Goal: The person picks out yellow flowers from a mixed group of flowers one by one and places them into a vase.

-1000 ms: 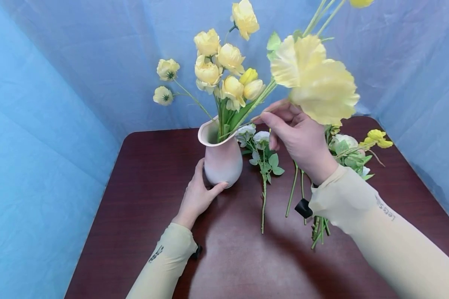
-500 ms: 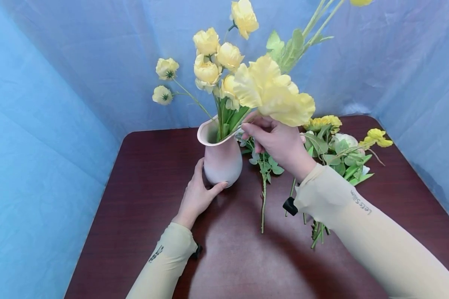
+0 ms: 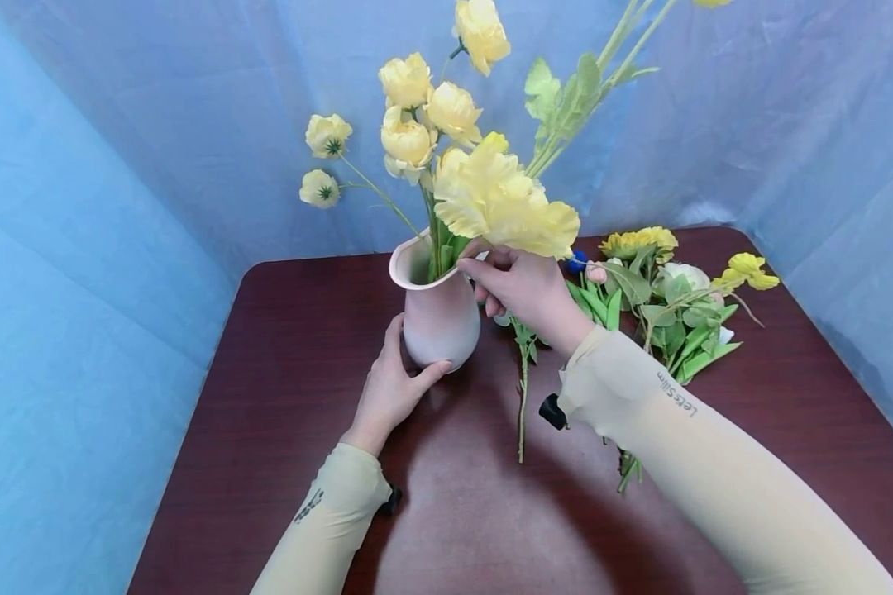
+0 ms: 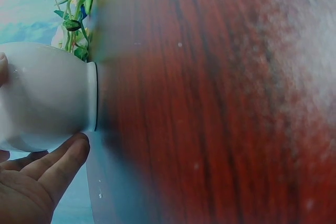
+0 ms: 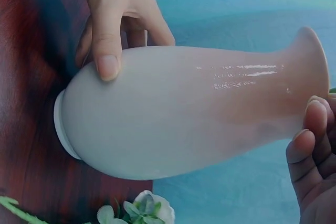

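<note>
A pale pink and white vase (image 3: 442, 318) stands upright on the table, holding several light yellow flowers (image 3: 407, 140) and long leafy stems. My left hand (image 3: 393, 387) grips its lower body, thumb at the front; the right wrist view shows that thumb and the fingers of the left hand (image 5: 123, 17) around the vase (image 5: 157, 114). At the rim, my right hand (image 3: 532, 293) pinches the stem of a large ruffled yellow flower (image 3: 500, 202), whose bloom leans over the hand. The stem's lower end is hidden. In the right wrist view, fingertips of the right hand (image 5: 315, 156) lie right at the rim.
A flower stem (image 3: 522, 405) lies right of the vase, its top behind my right hand. Farther right lies a pile of artificial flowers (image 3: 670, 306), yellow, white, pink and blue, with green leaves. Blue cloth (image 3: 156, 124) surrounds the dark red wooden table (image 3: 283, 347).
My right hand has moved left and slightly down to the vase's rim, bringing the large yellow flower with it. My left hand has stayed on the vase.
</note>
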Tool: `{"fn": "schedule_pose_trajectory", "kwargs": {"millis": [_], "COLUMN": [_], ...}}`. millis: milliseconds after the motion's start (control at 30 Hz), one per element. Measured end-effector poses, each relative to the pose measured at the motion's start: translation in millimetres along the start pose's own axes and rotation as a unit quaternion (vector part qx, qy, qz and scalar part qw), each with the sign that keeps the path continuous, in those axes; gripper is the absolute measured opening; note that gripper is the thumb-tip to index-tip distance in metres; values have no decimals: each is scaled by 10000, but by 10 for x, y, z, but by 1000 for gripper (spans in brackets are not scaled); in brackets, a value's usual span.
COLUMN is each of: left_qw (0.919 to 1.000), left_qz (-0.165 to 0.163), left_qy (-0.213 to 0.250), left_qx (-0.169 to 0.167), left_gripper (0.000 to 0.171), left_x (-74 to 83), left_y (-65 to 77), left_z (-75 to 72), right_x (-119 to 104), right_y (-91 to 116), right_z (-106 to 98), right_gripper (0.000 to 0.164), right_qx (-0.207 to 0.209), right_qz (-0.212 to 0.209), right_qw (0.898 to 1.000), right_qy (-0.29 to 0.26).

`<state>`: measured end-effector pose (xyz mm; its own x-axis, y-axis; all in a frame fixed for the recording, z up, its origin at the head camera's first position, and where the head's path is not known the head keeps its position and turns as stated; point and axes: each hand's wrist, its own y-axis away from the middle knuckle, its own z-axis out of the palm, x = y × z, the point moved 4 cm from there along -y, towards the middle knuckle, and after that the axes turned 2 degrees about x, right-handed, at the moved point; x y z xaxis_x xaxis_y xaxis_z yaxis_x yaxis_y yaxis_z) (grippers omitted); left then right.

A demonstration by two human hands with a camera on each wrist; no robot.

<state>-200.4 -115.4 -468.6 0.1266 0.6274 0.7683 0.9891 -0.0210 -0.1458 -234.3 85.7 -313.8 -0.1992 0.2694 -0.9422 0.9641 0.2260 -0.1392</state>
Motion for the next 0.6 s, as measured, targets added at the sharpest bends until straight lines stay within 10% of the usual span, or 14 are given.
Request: {"fn": "schedule_pose_trajectory", "kwargs": {"millis": [333,600], "left_qw": [10000,10000], "left_qz": [10,13], "left_qy": [56,69], "left_qx": [3,-27], "left_gripper": [93,94], "left_x": [12,4], "left_y": [-1,-10], "left_z": [-4,6], "right_x": [121,16], "right_y": [88,220], "right_z": [-26,-66], "right_gripper": [43,21], "right_qx": [47,58], "right_qz": [396,-551], "right_qw": [9992,9951], "right_qy": [69,-813]}}
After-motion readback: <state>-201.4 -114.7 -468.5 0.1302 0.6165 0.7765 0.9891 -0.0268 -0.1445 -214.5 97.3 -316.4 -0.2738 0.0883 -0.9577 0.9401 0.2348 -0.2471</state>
